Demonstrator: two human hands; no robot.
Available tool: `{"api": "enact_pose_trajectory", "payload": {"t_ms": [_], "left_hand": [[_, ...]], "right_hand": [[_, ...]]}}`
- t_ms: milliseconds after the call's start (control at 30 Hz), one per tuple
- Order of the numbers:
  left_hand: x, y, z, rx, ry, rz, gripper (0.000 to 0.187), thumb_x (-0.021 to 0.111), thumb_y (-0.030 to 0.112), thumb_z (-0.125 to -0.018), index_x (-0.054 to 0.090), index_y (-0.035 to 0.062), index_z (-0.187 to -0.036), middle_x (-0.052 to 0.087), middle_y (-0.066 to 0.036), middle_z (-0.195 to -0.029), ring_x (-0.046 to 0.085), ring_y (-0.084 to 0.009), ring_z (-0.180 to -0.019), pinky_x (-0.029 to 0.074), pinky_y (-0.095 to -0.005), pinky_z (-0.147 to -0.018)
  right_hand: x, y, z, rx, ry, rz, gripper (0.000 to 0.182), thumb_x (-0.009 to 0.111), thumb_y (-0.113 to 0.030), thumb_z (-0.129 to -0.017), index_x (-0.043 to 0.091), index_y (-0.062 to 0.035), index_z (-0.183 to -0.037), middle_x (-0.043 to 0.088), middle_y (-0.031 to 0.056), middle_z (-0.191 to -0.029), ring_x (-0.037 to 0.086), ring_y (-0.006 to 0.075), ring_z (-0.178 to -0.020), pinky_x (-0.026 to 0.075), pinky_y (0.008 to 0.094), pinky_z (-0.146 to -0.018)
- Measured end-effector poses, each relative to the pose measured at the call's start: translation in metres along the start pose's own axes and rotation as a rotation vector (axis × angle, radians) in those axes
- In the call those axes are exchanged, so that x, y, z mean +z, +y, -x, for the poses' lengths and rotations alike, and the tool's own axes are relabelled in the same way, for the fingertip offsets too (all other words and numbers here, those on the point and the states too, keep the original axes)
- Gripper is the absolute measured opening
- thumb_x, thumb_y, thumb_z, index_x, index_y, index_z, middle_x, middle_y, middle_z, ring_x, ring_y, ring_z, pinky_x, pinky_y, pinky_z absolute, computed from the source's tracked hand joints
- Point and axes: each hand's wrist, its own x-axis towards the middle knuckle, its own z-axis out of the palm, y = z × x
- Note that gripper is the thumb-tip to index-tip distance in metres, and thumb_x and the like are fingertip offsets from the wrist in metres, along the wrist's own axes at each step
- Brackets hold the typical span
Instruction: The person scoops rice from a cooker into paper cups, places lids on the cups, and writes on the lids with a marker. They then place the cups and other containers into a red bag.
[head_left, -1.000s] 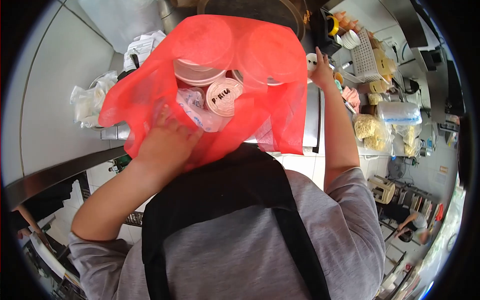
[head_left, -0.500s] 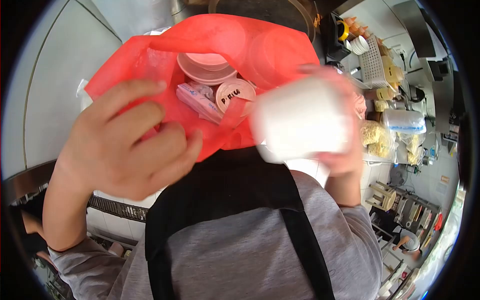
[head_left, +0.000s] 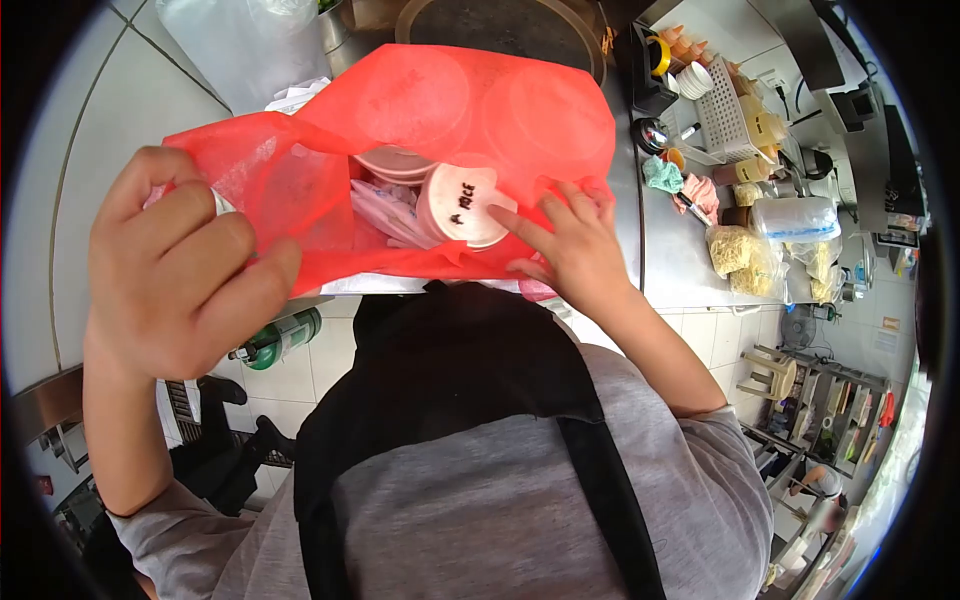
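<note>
A red translucent plastic bag (head_left: 330, 200) lies open on the counter. My left hand (head_left: 185, 265) is curled on the bag's left edge, pinching it. Fingers spread, my right hand (head_left: 575, 240) rests at the right side of the opening, its index fingertip at the rim of a round container (head_left: 465, 207) with black handwriting on its lid. Left of that container are clear plastic packets (head_left: 390, 212), and behind them the stacked round lids (head_left: 395, 162). Two more round shapes show through the red plastic at the back.
Right of the bag, a steel counter (head_left: 670, 265) holds green and pink cloths, bags of noodles (head_left: 735, 250) and a white basket (head_left: 735, 115). A large round pan (head_left: 500, 30) stands behind. A green cylinder (head_left: 280, 340) lies below left, near a person's dark shoes (head_left: 270, 435).
The white container has left the raised right hand, which is now down at the bag. My left hand has moved left and pulled the bag's edge outward. The written-on container sits more upright in view.
</note>
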Motion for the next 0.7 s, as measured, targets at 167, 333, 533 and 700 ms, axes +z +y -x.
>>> {"api": "enact_pose_trajectory", "payload": {"t_ms": [167,333,533,700], "left_hand": [[-0.008,0.008,-0.007,0.018,-0.109,0.037,0.030,0.068,0.022,-0.049,0.064,0.0109,-0.077,0.040,0.001,-0.064,0.041,-0.0159,-0.055,0.041,-0.0359,-0.060],[-0.024,0.021,-0.010,0.026,-0.153,-0.081,0.040,0.068,0.020,-0.046,0.066,0.0131,-0.084,0.047,0.000,-0.073,0.043,-0.0166,-0.059,0.041,-0.0395,-0.062],[-0.055,0.007,-0.021,-0.373,-0.107,-0.077,0.039,0.071,-0.001,-0.052,0.068,0.0027,-0.091,0.051,-0.006,-0.081,0.050,-0.0244,-0.070,0.044,-0.0390,-0.065],[-0.047,-0.014,0.016,-0.415,-0.107,-0.152,0.037,0.067,-0.007,-0.074,0.065,0.0000,-0.110,0.059,-0.014,-0.099,0.056,-0.0234,-0.086,0.047,-0.0310,-0.079]], "right_hand": [[0.047,-0.005,-0.004,-0.074,0.078,-0.032,0.046,0.068,-0.017,-0.077,0.064,-0.0264,-0.122,0.059,0.0035,-0.106,0.055,0.0260,-0.100,0.040,0.0410,-0.079],[0.037,0.007,0.009,-0.104,0.025,-0.173,0.033,0.060,-0.012,-0.079,0.066,-0.0192,-0.110,0.061,0.0022,-0.104,0.059,0.0196,-0.088,0.040,0.0382,-0.080],[0.031,0.017,0.005,-0.096,0.081,-0.054,0.039,0.064,-0.012,-0.076,0.065,-0.0199,-0.114,0.057,0.0062,-0.112,0.057,0.0230,-0.104,0.042,0.0364,-0.085],[0.033,0.052,0.049,0.404,0.501,-0.125,0.046,0.070,-0.012,-0.077,0.061,-0.0091,-0.122,0.056,0.0114,-0.123,0.054,0.0209,-0.111,0.042,0.0355,-0.092]]}}
